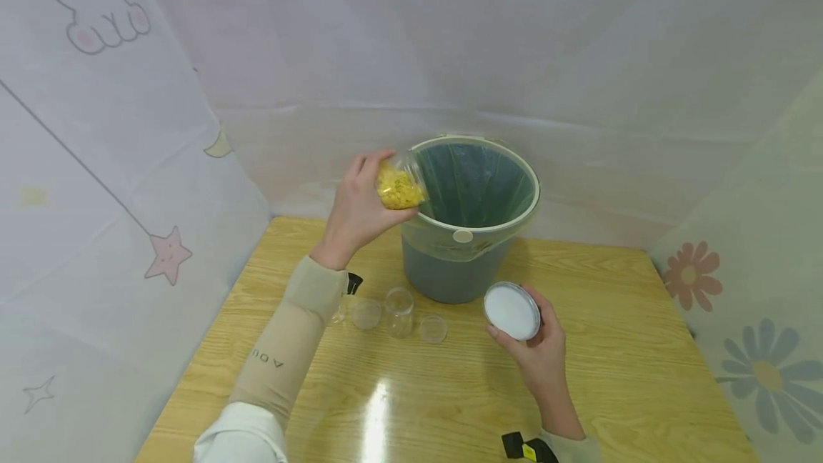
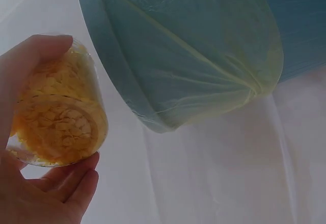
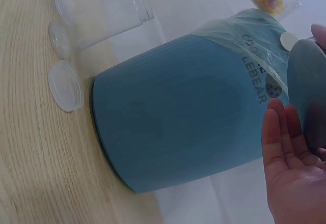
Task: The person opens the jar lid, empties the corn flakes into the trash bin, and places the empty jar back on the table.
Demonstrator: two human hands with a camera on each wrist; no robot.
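My left hand (image 1: 356, 209) grips a clear jar (image 1: 400, 188) of yellow flakes, tilted beside the left rim of a bin. In the left wrist view the jar's round base (image 2: 63, 130) faces the camera, thumb on one side and fingers on the other. The blue-grey bin (image 1: 444, 274) is lined with a thin translucent bag (image 2: 188, 66). In front of the bin and to its right, my right hand (image 1: 543, 352) holds a round, white-faced container (image 1: 512, 311) by its edge. Its depth cannot be told; the right wrist view shows it greyish and partly cut off.
On the wooden table (image 1: 463, 399), a clear empty jar (image 1: 399, 316) stands before the bin, between clear lids (image 1: 434, 329). Another clear item is partly behind my left sleeve (image 1: 283, 349). Printed cloth walls (image 1: 579, 91) enclose the back and sides.
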